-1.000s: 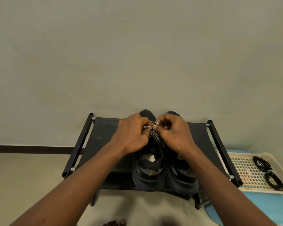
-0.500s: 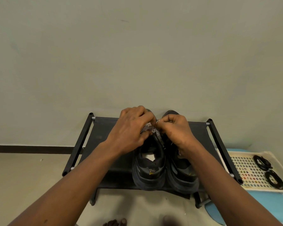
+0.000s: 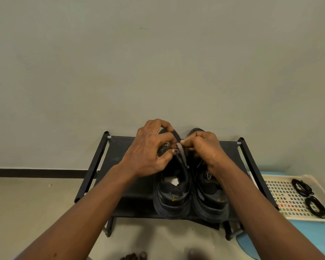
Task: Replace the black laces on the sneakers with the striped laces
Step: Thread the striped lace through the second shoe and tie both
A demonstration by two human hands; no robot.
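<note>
Atop the black fabric shoe rack (image 3: 120, 162), no legible branding; left hand (image 3: 148, 151) and right hand (image 3: 204, 147) pinched the black-and-white striped lace (image 3: 166, 146) over the left black sneaker (image 3: 172, 194), fingers curled shut.

A plain grey-green wall (image 3: 158, 62) filled the space above the hands. A dark strip (image 3: 36, 173) ran along its bottom, left of the hands. The pale floor (image 3: 26, 199) lay below. A low black rack (image 3: 120, 166) stood under the hands. A cream tray (image 3: 289, 201) sat to the right, on something blue (image 3: 317, 239).
</note>
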